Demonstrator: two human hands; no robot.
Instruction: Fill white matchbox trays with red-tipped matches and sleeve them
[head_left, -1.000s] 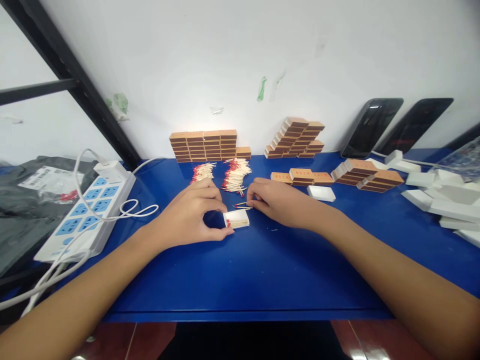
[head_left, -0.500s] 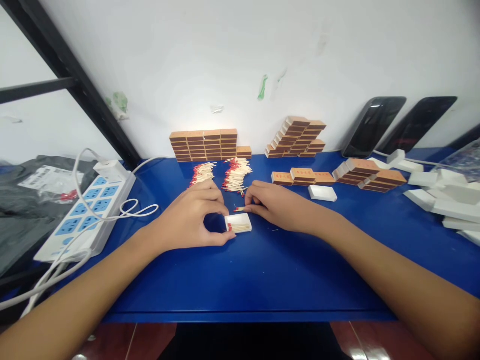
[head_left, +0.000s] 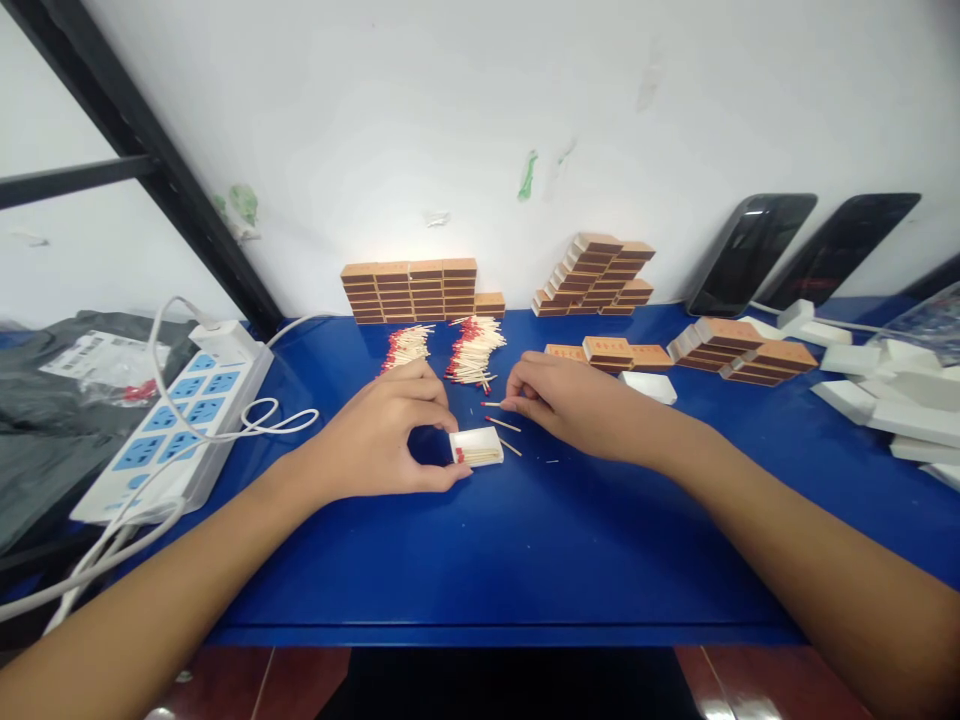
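"Since that white tray (head_left: pixel 481 437) looks like thin card, how do you hold it?"

"Lightly: my left hand (head_left: pixel 409 430) curves around its left end on the counter (head_left: pixel 480 570), thumb and finger on opposite sides; a firm squeeze would probably buckle it."

"And the match (head_left: pixel 493 404)?"

"My right hand (head_left: pixel 559 400) pinches its plain end, red head out, beyond the tray. It should be feather-light, stiff but snappable. Two loose matches (head_left: pixel 504 425) lie beside the tray."

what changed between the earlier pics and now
The right hand shifted slightly away from the white tray, one match in its grip; two loose matches, apparently let go, now lie spread near the tray's right end. The left hand still holds the tray; match piles unchanged.
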